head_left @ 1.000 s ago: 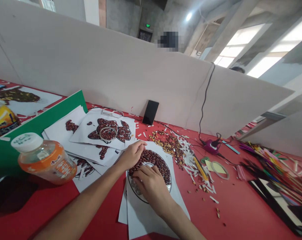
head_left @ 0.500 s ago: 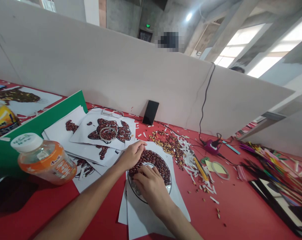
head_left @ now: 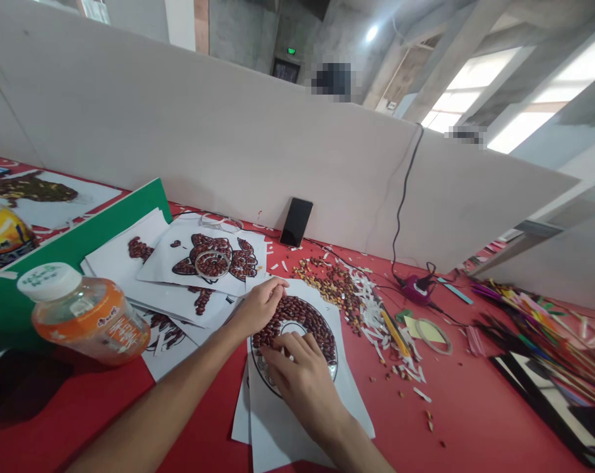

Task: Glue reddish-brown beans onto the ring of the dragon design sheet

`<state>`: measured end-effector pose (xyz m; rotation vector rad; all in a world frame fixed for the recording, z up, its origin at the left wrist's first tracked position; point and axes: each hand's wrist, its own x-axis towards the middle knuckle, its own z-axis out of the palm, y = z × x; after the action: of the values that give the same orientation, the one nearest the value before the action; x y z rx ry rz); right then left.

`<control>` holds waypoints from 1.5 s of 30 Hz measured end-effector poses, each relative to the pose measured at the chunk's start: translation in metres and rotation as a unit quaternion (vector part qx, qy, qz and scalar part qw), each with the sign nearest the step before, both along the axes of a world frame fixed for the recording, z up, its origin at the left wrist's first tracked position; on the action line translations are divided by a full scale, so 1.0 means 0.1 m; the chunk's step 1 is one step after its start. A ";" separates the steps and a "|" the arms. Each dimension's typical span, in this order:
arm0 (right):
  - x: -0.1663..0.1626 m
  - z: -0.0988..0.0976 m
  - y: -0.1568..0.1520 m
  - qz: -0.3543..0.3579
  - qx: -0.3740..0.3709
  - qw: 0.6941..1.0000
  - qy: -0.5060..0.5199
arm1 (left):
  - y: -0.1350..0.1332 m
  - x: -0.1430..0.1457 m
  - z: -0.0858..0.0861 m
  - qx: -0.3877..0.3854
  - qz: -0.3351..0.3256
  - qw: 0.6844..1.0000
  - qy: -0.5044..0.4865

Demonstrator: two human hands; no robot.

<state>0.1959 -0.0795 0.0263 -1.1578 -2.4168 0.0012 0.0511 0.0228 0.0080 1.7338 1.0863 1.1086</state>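
A red table [head_left: 406,427] carries papers [head_left: 302,437], loose seeds [head_left: 339,288], 1 bottle [head_left: 93,322].

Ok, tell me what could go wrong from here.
The right hand is low over the dark beans on the sheet and might nudge some out of place.

The left forearm lies near the orange-labelled bottle; a careless sweep could topple it.

The phone leans against the partition and might slip if bumped.

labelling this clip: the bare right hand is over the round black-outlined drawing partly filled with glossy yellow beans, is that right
Not yellow: the head view shows reddish-brown beans in the round black-outlined drawing under the bare right hand.
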 end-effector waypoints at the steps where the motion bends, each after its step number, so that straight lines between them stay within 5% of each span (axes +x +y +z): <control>1: 0.00 0.00 -0.02 0.006 0.017 1.000 -0.010 | 0.00 0.00 0.00 0.001 0.000 1.000 -0.001; 12: -0.08 0.00 -0.10 0.001 0.094 0.989 -0.117 | 0.00 0.00 0.01 -0.006 0.000 1.000 -0.003; 39: -0.06 0.08 -0.11 0.002 -0.055 0.994 -0.092 | -0.01 0.01 0.00 -0.009 -0.006 1.000 0.007; 45: 0.49 0.10 0.48 -0.079 -0.078 0.992 0.065 | -0.01 0.01 0.02 -0.021 -0.003 1.000 0.018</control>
<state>0.2444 -0.0314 0.0359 -1.3725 -2.2374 0.2126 0.0519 0.0214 0.0103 1.7286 1.1186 1.0472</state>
